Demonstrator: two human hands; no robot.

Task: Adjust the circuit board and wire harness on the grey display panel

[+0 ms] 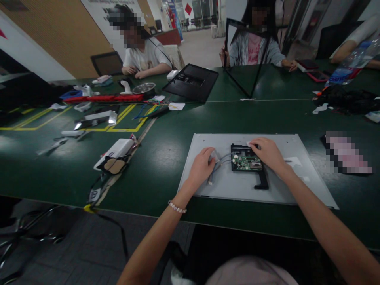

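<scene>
A flat grey metal panel (282,194) lies on the table before me. On it rests a black plastic frame (263,182) with a green circuit board (245,163) inside. Grey cables (222,159) run from the board's left side toward my left hand (202,164). That hand is closed, fingers curled at the panel's left part; what sits in them is hidden. My right hand (267,152) pinches the upper right corner of the frame, near a small white piece (248,144).
A white battery-like pack (115,154) with a cable lies left. A phone (347,154) is at right. Farther back are a black cover panel (192,83), red strip (103,97), metal bowl (144,88) and plastic bottle (350,63). Across the table, a person holds a black screen bezel (257,81).
</scene>
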